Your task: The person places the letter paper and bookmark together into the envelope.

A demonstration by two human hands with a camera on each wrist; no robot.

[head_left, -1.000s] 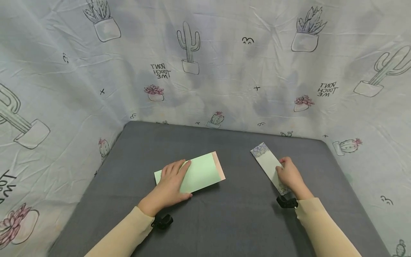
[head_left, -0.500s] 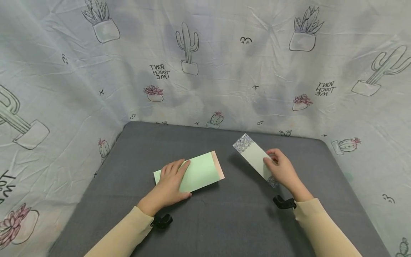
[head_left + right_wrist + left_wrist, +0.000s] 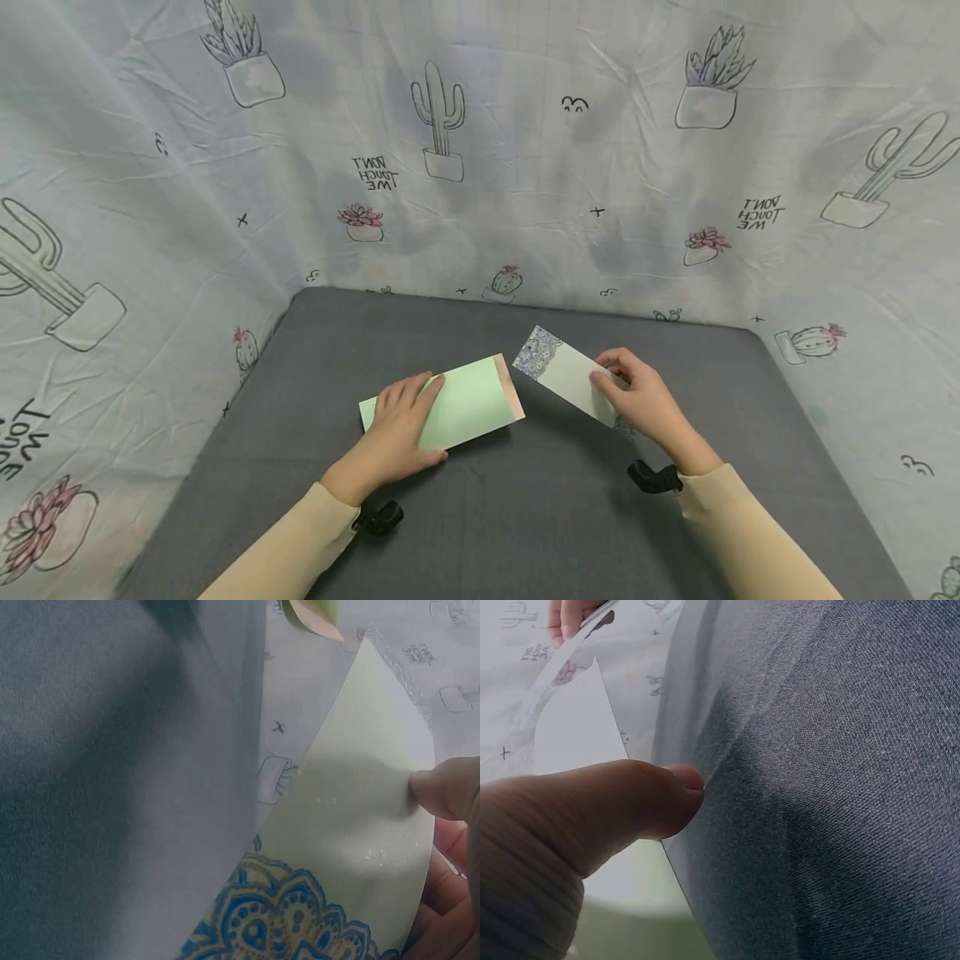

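Observation:
My left hand (image 3: 393, 425) lies across a pale green paper envelope (image 3: 471, 404) with a peach strip at its right end, gripping it with fingers on top and the thumb (image 3: 649, 796) at the near edge. In the right wrist view the envelope's peach end (image 3: 319, 622) curves and looks gaping. To the right, my right hand (image 3: 643, 402) pinches a long white card (image 3: 573, 379) by its far edge, thumb on the upper face. Lacy blue pattern covers both ends of the card. Its left end hangs above the table just beside the envelope's peach end, apparently apart from it.
Both forearms rest over a dark grey cloth-covered table (image 3: 480, 533). A pale curtain (image 3: 525, 167) printed with cacti rises behind the table and along both sides. Black camera straps (image 3: 654, 477) sit at the wrists.
My right hand has lifted the card and brought it leftward, turning it flatter, so its patterned end nears the envelope's peach end. My left hand and the envelope have stayed in place.

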